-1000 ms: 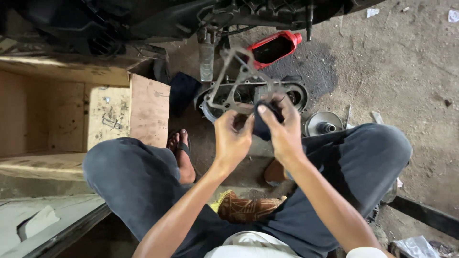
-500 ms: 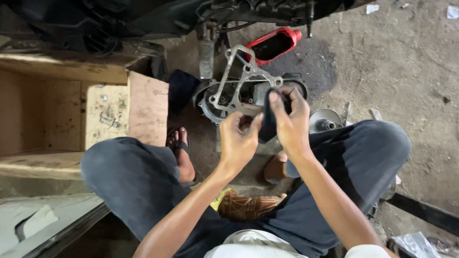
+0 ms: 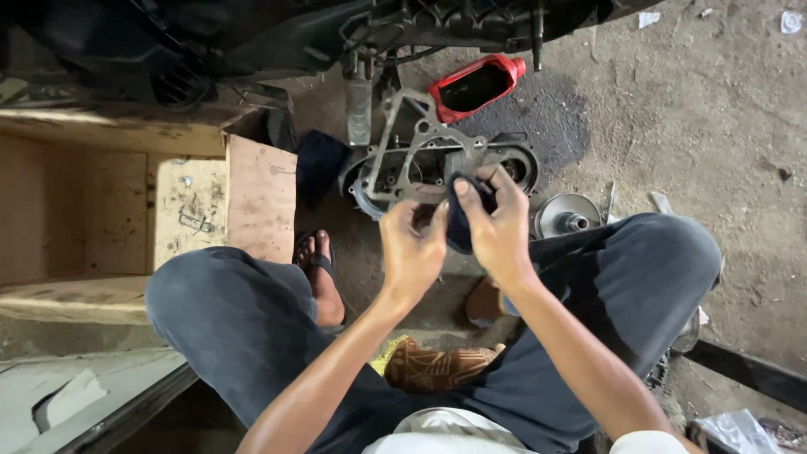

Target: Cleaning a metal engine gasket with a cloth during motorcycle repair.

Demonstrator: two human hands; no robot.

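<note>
I hold a thin grey gasket-like frame [image 3: 402,143] up over the ground. My left hand [image 3: 412,252] pinches its lower edge. My right hand [image 3: 498,229] is closed on a dark cloth [image 3: 460,225] pressed against that same edge, right beside the left thumb. Behind the frame a dark engine cover [image 3: 514,161] lies on the floor. My knees in dark trousers flank both hands.
A cut-open red container [image 3: 475,84] lies on an oil stain. A metal pulley [image 3: 565,219] stands by my right knee. An open wooden box [image 3: 126,202] is to the left, a motorcycle underside [image 3: 252,42] above, and my sandalled foot [image 3: 315,267] below.
The right hand with the cloth slid a little right along the frame's lower edge, then back. The left hand kept its pinch and the frame barely shifted.
</note>
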